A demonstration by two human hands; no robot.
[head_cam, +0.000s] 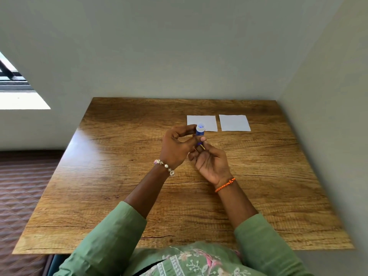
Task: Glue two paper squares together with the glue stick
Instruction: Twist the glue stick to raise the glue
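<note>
Two white paper squares lie side by side at the far right of the wooden table [119, 186]: the left square [209, 121] and the right square [234, 122]. Above the table's middle I hold a blue glue stick [200, 132] upright, its open white top facing up with blue glue inside. My left hand [177, 148] grips its upper part with curled fingers. My right hand [213, 162], palm up, pinches its lower end. The stick partly covers the near corner of the left square. No cap is visible.
The table stands in a corner, with a wall behind [179, 56] and a wall to the right [328, 116]. To the left lies a patterned brown floor [23, 186] and a bright window [18, 96].
</note>
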